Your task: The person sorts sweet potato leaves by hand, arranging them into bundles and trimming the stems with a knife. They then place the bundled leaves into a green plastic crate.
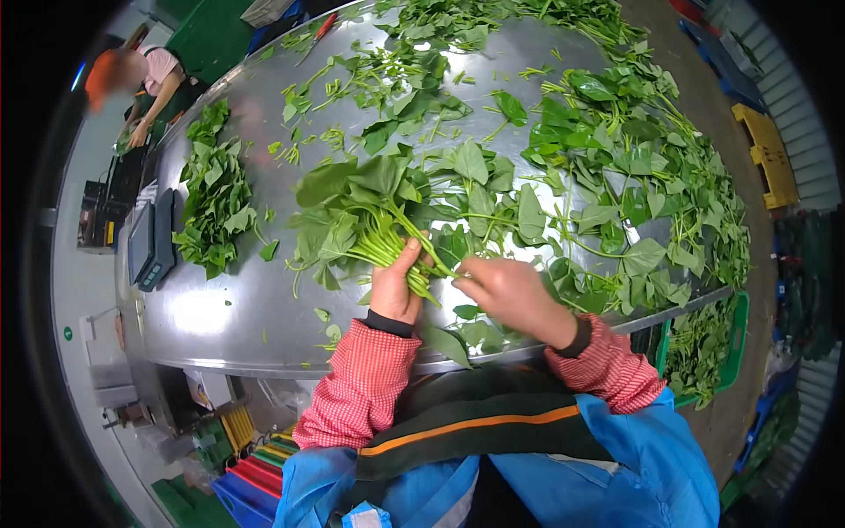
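At the centre of the frame, the left hand [396, 286] is closed around a fanned bunch of bright-green, leafy stems [377, 239], held above the table with its cut ends pointing toward the lower right. The right hand [515, 293], just beside it, appears to pinch the lower end of a thicker pale-green stem [437, 257] lying along the bunch. The step in hand looks like evening up this bunch; the next move seems to call for a steady left grip while the right fingers align or free that stem.

Around them spreads a shiny round steel table [290, 327], with loose leafy greens [634, 163] heaped toward the upper right. At the lower right, a green plastic crate [741, 345] holds more leafy stems [698, 354]. At the lower left sits a blue plastic crate [240, 502], its contents unclear.
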Action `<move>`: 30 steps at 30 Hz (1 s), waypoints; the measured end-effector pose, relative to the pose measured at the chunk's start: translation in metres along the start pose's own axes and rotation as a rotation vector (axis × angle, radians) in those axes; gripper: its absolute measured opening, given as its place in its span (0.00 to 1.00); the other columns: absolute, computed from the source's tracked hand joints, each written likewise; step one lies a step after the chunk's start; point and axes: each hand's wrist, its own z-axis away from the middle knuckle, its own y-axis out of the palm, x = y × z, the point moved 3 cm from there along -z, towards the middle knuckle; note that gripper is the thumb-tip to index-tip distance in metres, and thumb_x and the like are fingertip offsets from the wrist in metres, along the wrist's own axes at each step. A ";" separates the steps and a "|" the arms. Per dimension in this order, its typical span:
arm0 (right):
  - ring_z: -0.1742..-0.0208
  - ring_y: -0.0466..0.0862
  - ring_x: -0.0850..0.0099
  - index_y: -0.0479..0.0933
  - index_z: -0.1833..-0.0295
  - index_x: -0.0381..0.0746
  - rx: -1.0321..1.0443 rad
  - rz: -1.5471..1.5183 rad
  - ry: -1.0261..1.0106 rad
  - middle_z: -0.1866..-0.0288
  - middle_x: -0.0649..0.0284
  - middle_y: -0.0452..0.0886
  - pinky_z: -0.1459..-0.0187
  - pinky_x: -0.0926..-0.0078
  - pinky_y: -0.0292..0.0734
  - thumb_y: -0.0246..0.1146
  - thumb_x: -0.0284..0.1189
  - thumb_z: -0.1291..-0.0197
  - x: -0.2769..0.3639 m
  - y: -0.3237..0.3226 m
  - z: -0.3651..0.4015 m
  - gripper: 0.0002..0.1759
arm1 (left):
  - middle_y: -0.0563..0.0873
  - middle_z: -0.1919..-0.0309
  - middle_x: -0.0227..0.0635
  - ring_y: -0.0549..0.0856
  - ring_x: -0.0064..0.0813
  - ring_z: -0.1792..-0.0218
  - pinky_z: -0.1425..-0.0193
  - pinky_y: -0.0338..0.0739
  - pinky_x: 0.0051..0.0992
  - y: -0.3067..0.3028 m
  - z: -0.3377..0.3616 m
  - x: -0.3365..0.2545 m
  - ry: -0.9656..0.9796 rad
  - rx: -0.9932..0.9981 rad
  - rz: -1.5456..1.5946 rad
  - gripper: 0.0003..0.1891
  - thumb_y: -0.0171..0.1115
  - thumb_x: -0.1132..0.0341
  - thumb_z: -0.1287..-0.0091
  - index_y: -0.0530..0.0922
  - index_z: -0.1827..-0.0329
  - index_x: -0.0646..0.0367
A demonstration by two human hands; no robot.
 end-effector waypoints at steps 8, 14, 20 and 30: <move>0.70 0.81 0.54 0.76 0.57 0.37 0.272 -0.597 0.220 0.71 0.53 0.80 0.69 0.61 0.72 0.56 0.38 0.33 -0.002 0.045 0.010 0.15 | 0.84 0.55 0.49 0.85 0.39 0.55 0.54 0.82 0.32 -0.018 0.034 0.011 -0.242 -0.056 0.038 0.11 0.58 0.62 0.30 0.76 0.62 0.63; 0.66 0.84 0.55 0.73 0.48 0.43 -0.079 0.158 0.012 0.66 0.56 0.83 0.67 0.57 0.78 0.59 0.41 0.38 -0.053 0.017 -0.024 0.17 | 0.81 0.70 0.36 0.81 0.28 0.71 0.61 0.83 0.33 -0.069 0.024 -0.039 0.110 -0.079 -0.118 0.08 0.56 0.65 0.29 0.74 0.59 0.62; 0.69 0.83 0.53 0.73 0.52 0.38 -0.438 0.403 0.420 0.72 0.51 0.82 0.72 0.58 0.76 0.61 0.39 0.40 -0.121 -0.064 -0.031 0.17 | 0.83 0.61 0.41 0.82 0.27 0.68 0.58 0.81 0.34 -0.097 0.032 -0.012 -0.226 -0.052 0.031 0.14 0.54 0.63 0.28 0.72 0.48 0.65; 0.75 0.81 0.54 0.78 0.71 0.37 -0.263 0.333 0.314 0.75 0.51 0.81 0.72 0.58 0.75 0.64 0.45 0.44 -0.091 0.015 -0.085 0.20 | 0.80 0.68 0.30 0.78 0.23 0.71 0.60 0.76 0.30 -0.093 0.024 0.010 -0.491 0.033 0.206 0.12 0.59 0.61 0.31 0.75 0.52 0.59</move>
